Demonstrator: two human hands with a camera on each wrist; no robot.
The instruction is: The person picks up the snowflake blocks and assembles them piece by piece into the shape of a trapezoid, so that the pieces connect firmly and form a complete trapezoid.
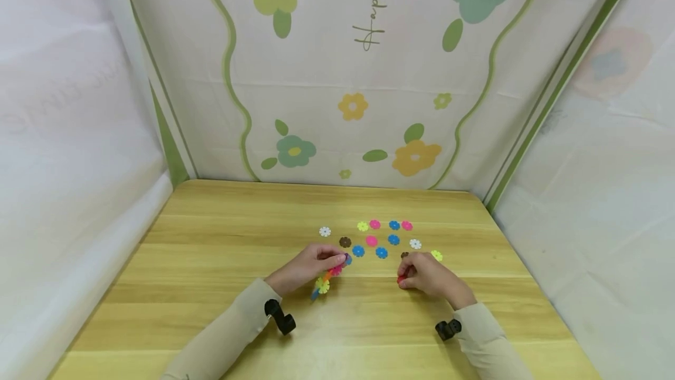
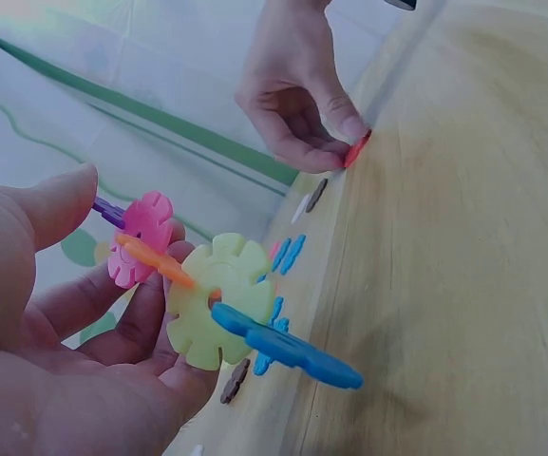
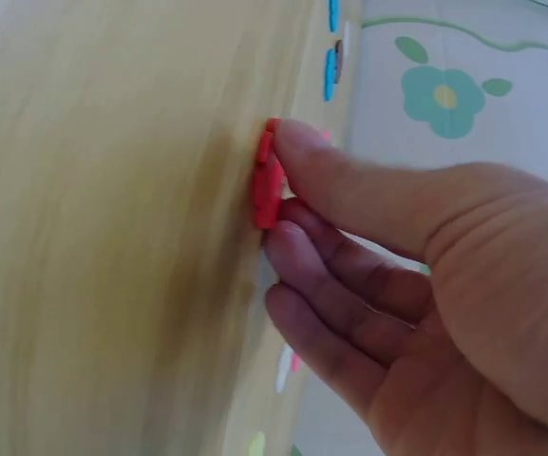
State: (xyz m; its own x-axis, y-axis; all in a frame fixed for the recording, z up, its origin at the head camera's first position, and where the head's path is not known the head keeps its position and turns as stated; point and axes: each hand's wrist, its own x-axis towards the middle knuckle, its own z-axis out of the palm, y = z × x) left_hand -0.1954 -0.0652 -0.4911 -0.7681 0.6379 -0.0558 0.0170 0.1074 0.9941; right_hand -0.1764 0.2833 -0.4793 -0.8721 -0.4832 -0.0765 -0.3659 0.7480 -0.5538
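Observation:
My left hand [image 1: 311, 262] holds a chain of interlocked flower-shaped plastic discs by its far end, raised over the table. In the left wrist view a blue disc [image 2: 292, 350] forms the near end, slotted into a pale yellow disc [image 2: 193, 313]. Beyond these come an orange disc [image 2: 155, 258], a pink disc [image 2: 150, 223] and a purple disc [image 2: 109, 212] by the thumb. My right hand [image 1: 429, 276] pinches a red flower-shaped disc [image 3: 269, 185] between thumb and fingers, low at the tabletop. Whether that disc still touches the wood I cannot tell.
Several loose discs lie beyond the hands, among them a white disc [image 1: 324, 231], a brown disc [image 1: 345, 242], a blue disc [image 1: 381, 253] and a yellow disc [image 1: 436, 256]. The wooden table [image 1: 237, 216] meets a printed curtain [image 1: 316, 75] at the back.

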